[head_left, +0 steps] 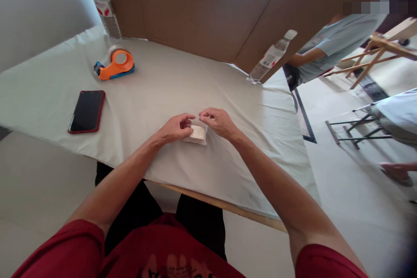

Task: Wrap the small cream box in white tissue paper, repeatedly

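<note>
A small whitish block (197,133) with a patterned top, seemingly in clear plastic wrap, rests on the cloth-covered table (169,82). My left hand (177,128) holds it from its left side, the thumb on the top and the index finger stretched along the far edge. Just beyond the block's right end is my right hand (218,120), thumb and fingers pinched together near the left fingertips. Whatever the right fingers pinch, if anything, is too small to make out.
An orange and blue tape dispenser (119,64) and a red-cased tablet or phone (87,111) lie on the left. Two water bottles (104,6) (272,57) stand against the brown cardboard partition (195,13). Beyond it, at right, a person (339,43) sits near folding stools (355,128).
</note>
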Motion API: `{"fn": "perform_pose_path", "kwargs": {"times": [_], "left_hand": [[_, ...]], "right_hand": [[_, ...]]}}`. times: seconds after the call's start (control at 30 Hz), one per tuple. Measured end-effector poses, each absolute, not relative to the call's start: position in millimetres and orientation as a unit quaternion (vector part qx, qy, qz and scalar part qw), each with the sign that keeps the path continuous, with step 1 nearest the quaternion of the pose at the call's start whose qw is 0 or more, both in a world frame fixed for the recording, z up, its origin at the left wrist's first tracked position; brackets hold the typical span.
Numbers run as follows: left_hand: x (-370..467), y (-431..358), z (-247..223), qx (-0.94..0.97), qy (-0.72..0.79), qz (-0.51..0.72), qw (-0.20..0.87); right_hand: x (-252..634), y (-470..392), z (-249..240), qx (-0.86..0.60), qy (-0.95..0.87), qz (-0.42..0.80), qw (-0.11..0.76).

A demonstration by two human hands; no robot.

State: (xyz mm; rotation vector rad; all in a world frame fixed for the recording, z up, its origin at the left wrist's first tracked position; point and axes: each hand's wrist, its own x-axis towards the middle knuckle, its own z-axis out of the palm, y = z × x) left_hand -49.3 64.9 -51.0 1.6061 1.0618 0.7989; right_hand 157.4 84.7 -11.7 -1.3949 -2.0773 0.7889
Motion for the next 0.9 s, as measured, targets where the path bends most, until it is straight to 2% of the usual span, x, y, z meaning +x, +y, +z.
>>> {"fn": "perform_pose_path", "kwargs": {"times": [0.1,0.17,0.43,0.67,0.9], "left_hand": [[-49.7,64.9,-48.6,0.682,0.466,0.321,0.463],[-49.8,65.0,-47.2,0.689,0.475,0.314,0.448],[-49.6,64.8,-48.7,0.678,0.457,0.311,0.485],[-50.8,65.3,-50.5,0.669,0.454,0.326,0.491],[-47.8,62.4,-46.7,0.639,0.442,0.369,0.510]], "right_hand": [[151.5,89.2,-5.7,-0.525,-0.739,0.285,0.311],[151.6,90.9,1.0,-0.529,-0.734,0.283,0.318],[168.6,91.9,1.1,-0.510,-0.731,0.393,0.224],[163.2,100.3,-19.1,-0.485,-0.714,0.452,0.226],[154.3,104.9,-23.3,-0.521,-0.685,0.384,0.335]]}}
